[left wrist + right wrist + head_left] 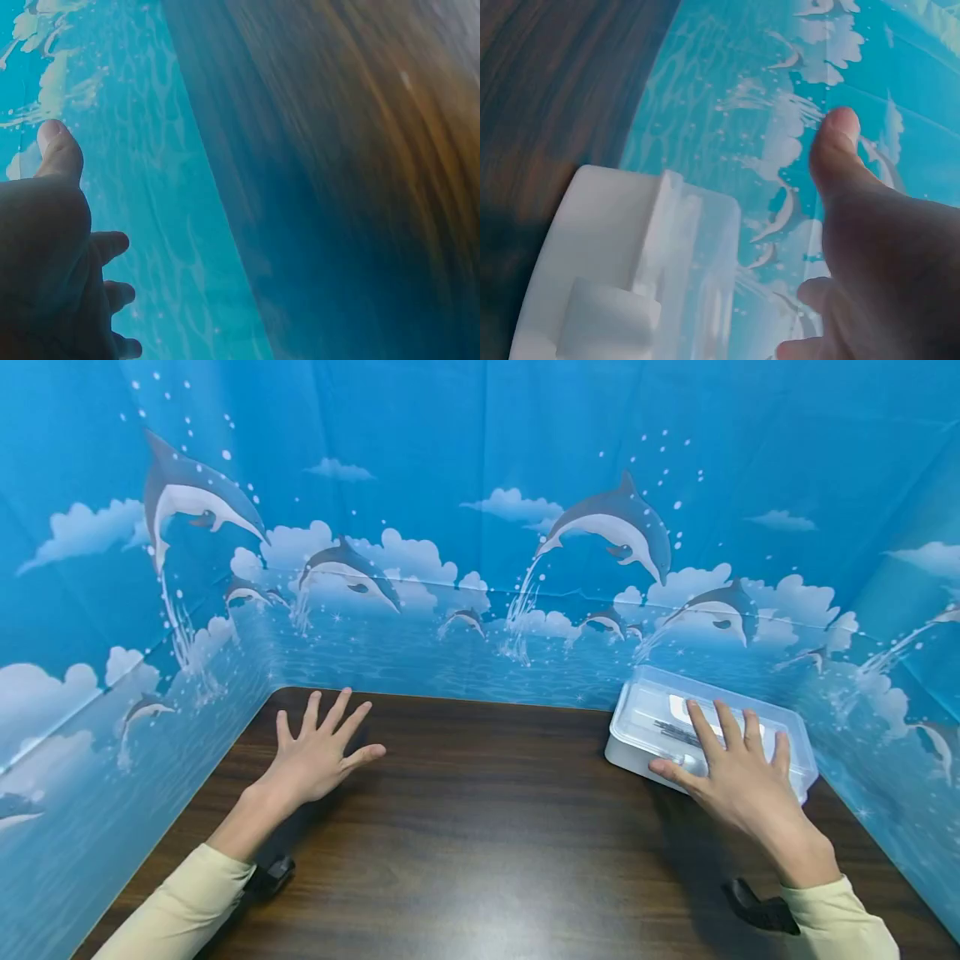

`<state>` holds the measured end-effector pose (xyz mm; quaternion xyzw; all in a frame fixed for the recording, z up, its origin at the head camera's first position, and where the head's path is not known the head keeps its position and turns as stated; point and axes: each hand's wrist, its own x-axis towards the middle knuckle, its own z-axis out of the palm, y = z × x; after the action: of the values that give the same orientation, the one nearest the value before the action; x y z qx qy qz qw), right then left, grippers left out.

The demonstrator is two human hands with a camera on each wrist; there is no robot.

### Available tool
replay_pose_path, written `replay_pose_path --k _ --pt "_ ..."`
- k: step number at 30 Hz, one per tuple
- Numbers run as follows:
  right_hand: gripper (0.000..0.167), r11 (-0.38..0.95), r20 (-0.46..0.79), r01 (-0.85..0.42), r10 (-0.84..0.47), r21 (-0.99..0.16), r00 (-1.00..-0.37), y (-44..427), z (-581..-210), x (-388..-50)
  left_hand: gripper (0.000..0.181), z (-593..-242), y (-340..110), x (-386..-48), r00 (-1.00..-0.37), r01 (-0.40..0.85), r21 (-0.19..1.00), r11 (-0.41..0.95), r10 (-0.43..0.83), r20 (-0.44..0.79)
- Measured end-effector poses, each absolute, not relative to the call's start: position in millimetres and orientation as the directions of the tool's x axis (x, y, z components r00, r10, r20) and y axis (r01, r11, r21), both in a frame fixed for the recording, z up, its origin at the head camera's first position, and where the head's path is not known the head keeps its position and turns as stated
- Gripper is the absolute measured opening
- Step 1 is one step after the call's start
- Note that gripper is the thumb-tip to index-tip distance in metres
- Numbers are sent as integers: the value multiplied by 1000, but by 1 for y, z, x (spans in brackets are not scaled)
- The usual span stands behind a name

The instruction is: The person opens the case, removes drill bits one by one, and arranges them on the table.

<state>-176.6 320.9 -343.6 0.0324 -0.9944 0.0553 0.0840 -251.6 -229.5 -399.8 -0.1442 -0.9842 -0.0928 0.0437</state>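
My left hand [311, 762] is held above the left side of the dark wooden table [480, 827], fingers spread and holding nothing. In the left wrist view, the left hand [52, 262] shows its thumb and several fingertips against the blue backdrop. On the right, my right hand [742, 781] hovers with spread fingers in front of a plastic box [637, 727] with a clear lid. Dark thin items [675, 732] and a white label show through that lid. The right wrist view has the box's white side and latch [607, 322] beside the right hand [870, 232], with a gap between them.
A blue cloth backdrop [420, 443] printed with dolphins and clouds stands along the back and both sides of the table. The box sits at the table's back right corner, close to the cloth. A black strap device [757, 910] is on each wrist.
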Motion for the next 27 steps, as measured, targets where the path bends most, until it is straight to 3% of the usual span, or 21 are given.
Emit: replay_pose_path --k 7,19,22,27 --pt "85 965 334 -207 -144 -162 -931 332 -344 -156 88 -411 -205 -253 -930 367 186 911 356 90" --pt "46 942 568 -265 -106 -205 -816 344 -361 -125 89 -426 -154 -272 -883 468 182 865 461 83" --pt "41 935 581 -247 -57 -253 -812 346 -370 -120 87 -424 -137 -277 -875 482 194 854 478 72" --pt "39 920 498 -142 64 -365 -865 352 -379 -112 85 -414 -109 -281 -862 498 248 831 506 32"
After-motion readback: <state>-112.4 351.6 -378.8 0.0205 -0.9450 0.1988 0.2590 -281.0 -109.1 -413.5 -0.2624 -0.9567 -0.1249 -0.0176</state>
